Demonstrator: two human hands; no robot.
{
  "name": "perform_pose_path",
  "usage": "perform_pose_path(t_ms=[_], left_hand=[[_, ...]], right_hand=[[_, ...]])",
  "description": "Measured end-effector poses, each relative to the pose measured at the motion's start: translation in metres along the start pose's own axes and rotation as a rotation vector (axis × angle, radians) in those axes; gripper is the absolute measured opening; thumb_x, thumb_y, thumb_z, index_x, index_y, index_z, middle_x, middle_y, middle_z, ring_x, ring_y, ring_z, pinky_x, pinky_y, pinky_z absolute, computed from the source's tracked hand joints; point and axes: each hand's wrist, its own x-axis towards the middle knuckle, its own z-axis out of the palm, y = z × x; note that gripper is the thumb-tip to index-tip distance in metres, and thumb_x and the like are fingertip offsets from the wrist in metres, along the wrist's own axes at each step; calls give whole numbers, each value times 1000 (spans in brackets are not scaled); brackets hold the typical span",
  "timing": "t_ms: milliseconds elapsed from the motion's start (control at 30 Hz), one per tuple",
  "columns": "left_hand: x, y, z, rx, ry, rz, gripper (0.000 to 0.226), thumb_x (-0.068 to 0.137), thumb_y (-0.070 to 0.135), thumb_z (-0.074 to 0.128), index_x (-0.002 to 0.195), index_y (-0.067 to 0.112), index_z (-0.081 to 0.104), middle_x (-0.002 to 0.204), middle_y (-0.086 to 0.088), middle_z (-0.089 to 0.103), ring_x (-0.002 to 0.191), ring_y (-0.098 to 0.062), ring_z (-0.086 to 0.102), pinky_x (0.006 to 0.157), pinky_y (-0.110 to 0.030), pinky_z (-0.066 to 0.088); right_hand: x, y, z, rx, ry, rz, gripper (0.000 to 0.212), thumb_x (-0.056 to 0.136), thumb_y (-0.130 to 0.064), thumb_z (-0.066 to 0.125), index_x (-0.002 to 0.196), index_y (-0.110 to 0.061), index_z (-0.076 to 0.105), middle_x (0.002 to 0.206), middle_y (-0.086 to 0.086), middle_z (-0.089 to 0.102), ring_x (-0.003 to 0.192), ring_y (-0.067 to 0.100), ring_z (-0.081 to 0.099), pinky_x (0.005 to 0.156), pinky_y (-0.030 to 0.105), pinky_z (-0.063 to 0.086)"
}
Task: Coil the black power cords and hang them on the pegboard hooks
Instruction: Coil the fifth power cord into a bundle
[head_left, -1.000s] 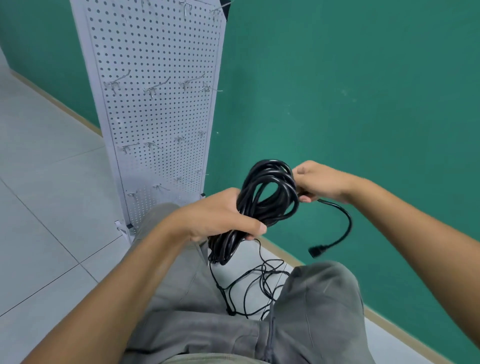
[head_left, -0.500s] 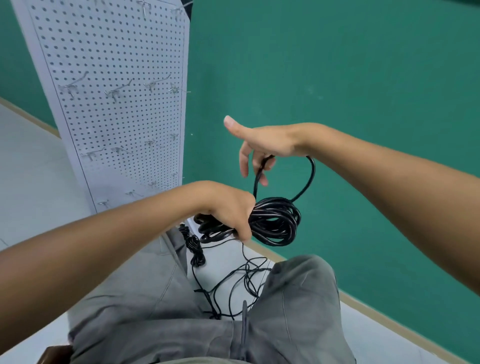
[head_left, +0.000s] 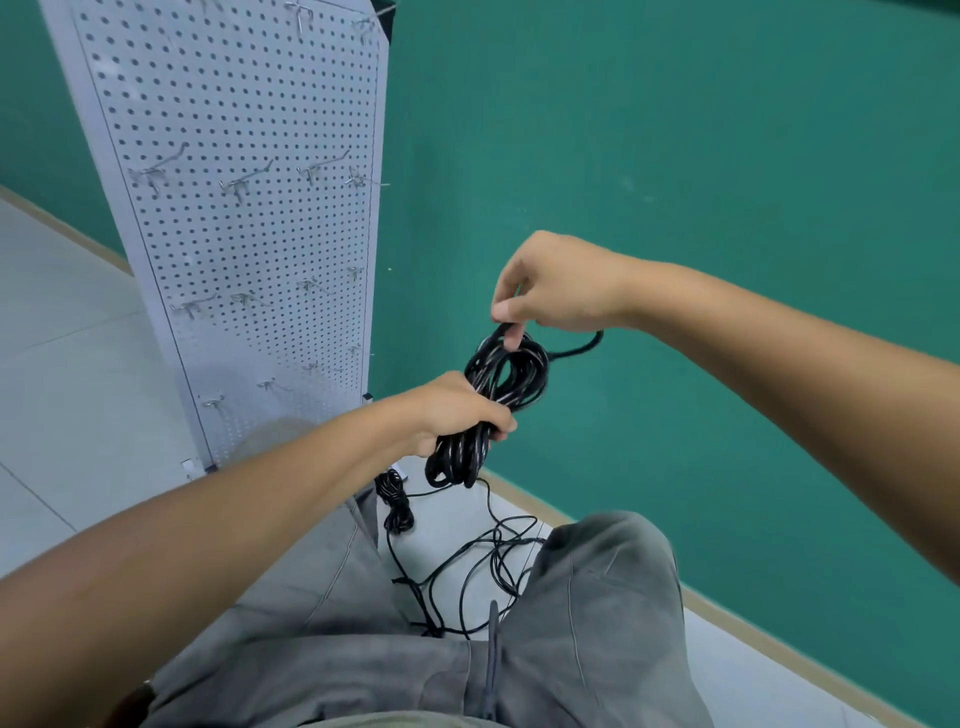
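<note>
— What's closest to us?

— Grey trousers (head_left: 587, 613), soft and creased, knees spread. Between them, on the pale tiled floor (head_left: 72, 374), lies a loose tangle of thin black cord (head_left: 483, 566), and just left of it a small tight bundle (head_left: 397, 501) of the same stuff.

— And the hands?

— The left hand (head_left: 457, 410) has its fingers curled tight round the middle of the coiled black power cord (head_left: 493, 400), a thick glossy hank of many loops, held up in the air above the knees. The right hand (head_left: 561, 283) sits just above it, fingertips (head_left: 511, 338) pinching the top loop, with a short bend of cord poking out to the right below the wrist.

— What's behind?

— Left and farther off, a white pegboard (head_left: 239, 234) stands upright on the floor, metal by the look of it, dotted all over with small holes. Rows of bare wire hooks (head_left: 239, 184) stick out of it. Its right edge comes near the wall.

— The wall?

— A matte green wall (head_left: 675, 156), flat, with a beige skirting strip (head_left: 779, 639) along the floor. There's open tile to the left of the board.
</note>
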Motion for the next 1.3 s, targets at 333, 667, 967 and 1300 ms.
perform_pose_path(t_ms=[333,667,967,1300], left_hand=[[-33,-7,-7,-610,11,133,8,90,0,72,91,4,65,74,-9,61,59,-20,59,61,-35,57],[-74,-9,14,-968,-116,284,31,78,28,74,99,7,65,69,-2,59,56,-15,58,60,-33,58],[-92,-16,19,-929,-133,308,22,82,22,71,97,11,60,63,0,49,53,-14,50,60,-29,51],[-94,-22,16,-831,-157,222,6,76,16,74,76,10,73,76,-5,66,62,-14,60,68,-31,59]], right_hand=[[-28,31,37,735,19,24,21,99,-14,64,96,5,71,70,5,66,53,13,28,52,25,21],[-52,28,65,911,-77,40,25,88,-30,70,84,-5,64,64,7,62,53,15,24,61,40,13],[-63,25,71,883,-129,52,27,83,-39,70,75,-14,71,54,2,42,54,15,24,54,29,16],[-71,27,74,795,-94,51,30,80,-40,74,73,-11,68,56,4,47,54,15,31,51,21,27]])
